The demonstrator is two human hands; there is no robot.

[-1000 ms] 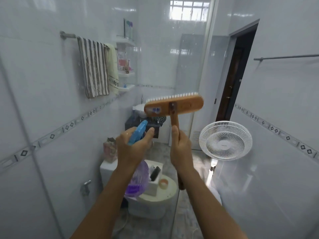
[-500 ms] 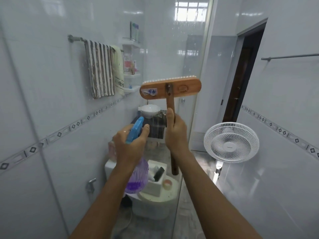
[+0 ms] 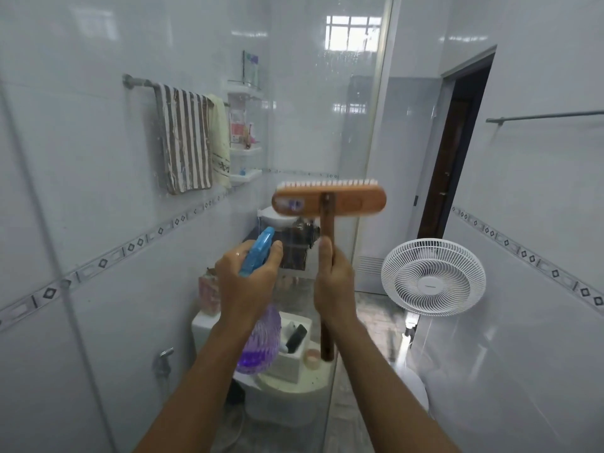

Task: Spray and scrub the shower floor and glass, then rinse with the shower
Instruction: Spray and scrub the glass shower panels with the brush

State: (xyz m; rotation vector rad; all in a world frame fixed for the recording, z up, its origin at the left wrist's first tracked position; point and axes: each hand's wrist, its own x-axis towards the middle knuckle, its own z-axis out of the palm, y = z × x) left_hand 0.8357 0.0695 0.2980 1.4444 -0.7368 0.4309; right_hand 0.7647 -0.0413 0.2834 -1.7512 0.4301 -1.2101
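My left hand [image 3: 246,286] grips a spray bottle [image 3: 260,338] with a blue trigger head and a clear purple body, held at chest height and pointed at the shower glass [image 3: 294,93]. My right hand [image 3: 335,286] grips the wooden handle of a scrub brush [image 3: 328,199]. The brush head is level, its white bristles facing away against the glass. The glass panel stands right in front of me and carries droplets near the top. Its metal edge [image 3: 376,125] runs down the middle. The shower floor is out of view.
Behind the glass are a toilet [image 3: 284,403] with a box on its lid, a striped towel [image 3: 184,135] on a rail, corner shelves [image 3: 245,148] and a sink. A white standing fan [image 3: 433,277] is at the right, by a dark doorway [image 3: 454,152].
The brush went up the glass half a second ago and has now come back down. My left hand kept the spray bottle at about the same place.
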